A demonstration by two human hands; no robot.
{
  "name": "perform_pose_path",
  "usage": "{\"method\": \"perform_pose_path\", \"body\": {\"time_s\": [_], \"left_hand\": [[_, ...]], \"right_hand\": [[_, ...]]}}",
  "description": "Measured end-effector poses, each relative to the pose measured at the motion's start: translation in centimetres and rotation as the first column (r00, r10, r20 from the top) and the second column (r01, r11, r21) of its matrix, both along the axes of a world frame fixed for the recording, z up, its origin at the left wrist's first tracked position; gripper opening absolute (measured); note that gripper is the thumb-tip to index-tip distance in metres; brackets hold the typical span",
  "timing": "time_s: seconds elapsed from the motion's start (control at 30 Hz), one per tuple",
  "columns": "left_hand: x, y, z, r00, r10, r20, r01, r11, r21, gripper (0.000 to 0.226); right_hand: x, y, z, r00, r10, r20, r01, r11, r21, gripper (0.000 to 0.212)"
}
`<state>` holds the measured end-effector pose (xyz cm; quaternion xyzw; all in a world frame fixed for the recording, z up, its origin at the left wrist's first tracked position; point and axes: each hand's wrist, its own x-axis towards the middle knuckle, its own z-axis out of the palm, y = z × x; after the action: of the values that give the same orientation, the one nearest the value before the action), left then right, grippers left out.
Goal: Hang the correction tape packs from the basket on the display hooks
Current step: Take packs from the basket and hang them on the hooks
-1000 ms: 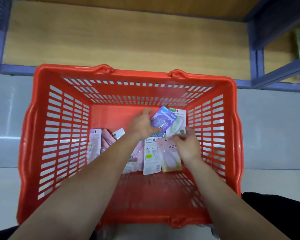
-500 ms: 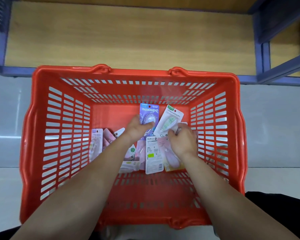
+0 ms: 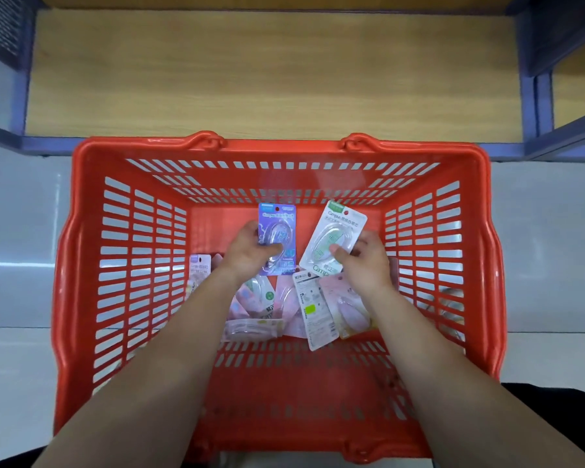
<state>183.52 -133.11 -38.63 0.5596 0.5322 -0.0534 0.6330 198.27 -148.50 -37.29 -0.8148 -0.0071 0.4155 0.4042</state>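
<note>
On the head view I see the left hand (image 3: 250, 255) pinching a purple correction tape pack (image 3: 277, 228) and the right hand (image 3: 365, 261) pinching a green-and-white pack (image 3: 335, 231), both inside the red basket (image 3: 277, 148). More packs (image 3: 314, 309) lie loose on its floor.

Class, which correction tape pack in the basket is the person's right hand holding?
The white pack with green print, tilted in the right hand; the purple pack is in the left hand.

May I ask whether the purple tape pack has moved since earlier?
Yes: the left hand moved the purple tape pack left along the red basket's far wall.
</note>
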Motion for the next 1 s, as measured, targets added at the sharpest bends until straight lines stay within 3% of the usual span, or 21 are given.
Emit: {"method": "perform_pose_path", "body": {"time_s": [0.13, 0.2, 0.27, 0.37, 0.47, 0.57, 0.63, 0.73, 0.83, 0.93, 1.0], "left_hand": [[0.2, -1.0, 0.9, 0.987, 0.157, 0.043, -0.146, 0.968, -0.203, 0.026], [0.3, -1.1, 1.5, 0.983, 0.160, 0.089, -0.131, 0.954, -0.271, 0.037], [0.3, -1.2, 2.1, 0.993, 0.002, 0.114, 0.023, 0.976, -0.218, 0.049], [0.0, -0.6, 2.1, 0.991, -0.098, 0.092, 0.107, 0.989, -0.098, 0.035], [-1.4, 0.2, 2.1, 0.997, -0.034, 0.066, 0.039, 0.997, -0.067, 0.030], [-3.6, 0.7, 2.5, 0.998, 0.068, 0.015, -0.068, 0.997, -0.030, 0.044], [-4.9, 0.6, 2.7, 0.991, 0.136, 0.008, -0.136, 0.990, -0.026, 0.046], [-5.6, 0.5, 3.6, 0.988, 0.155, 0.014, -0.154, 0.987, -0.035, 0.052], [-5.8, 0.0, 4.5, 0.992, 0.122, 0.031, -0.122, 0.993, -0.005, 0.045], [-5.6, -0.7, 4.8, 0.991, 0.127, 0.033, -0.126, 0.991, -0.046, 0.053], [-5.6, -1.3, 5.4, 0.988, 0.150, 0.034, -0.147, 0.986, -0.075, 0.041]], "right_hand": [[-0.9, 0.2, 0.3, 0.994, 0.077, -0.081, -0.066, 0.989, 0.134, 0.027], [-1.1, 0.8, 0.7, 0.984, 0.120, -0.132, -0.096, 0.980, 0.174, 0.029], [-1.2, 1.6, 1.2, 0.970, 0.198, -0.142, -0.163, 0.960, 0.227, 0.031], [-0.9, 2.6, 1.4, 0.923, 0.361, -0.131, -0.321, 0.913, 0.253, 0.023], [-0.6, 2.0, 0.8, 0.944, 0.322, -0.067, -0.311, 0.940, 0.137, 0.024], [-0.5, 0.7, 0.4, 0.944, 0.324, 0.069, -0.326, 0.945, 0.031, 0.026], [-0.5, 0.3, 0.5, 0.921, 0.383, 0.068, -0.383, 0.924, -0.001, 0.028], [-0.2, -0.1, 0.9, 0.828, 0.561, 0.008, -0.559, 0.826, -0.075, 0.036], [0.5, -0.5, 1.9, 0.673, 0.738, 0.045, -0.713, 0.664, -0.227, 0.037], [0.9, -0.8, 3.0, 0.478, 0.878, 0.028, -0.828, 0.461, -0.320, 0.026], [1.0, -1.0, 3.1, 0.462, 0.886, 0.037, -0.845, 0.452, -0.284, 0.024]]}}
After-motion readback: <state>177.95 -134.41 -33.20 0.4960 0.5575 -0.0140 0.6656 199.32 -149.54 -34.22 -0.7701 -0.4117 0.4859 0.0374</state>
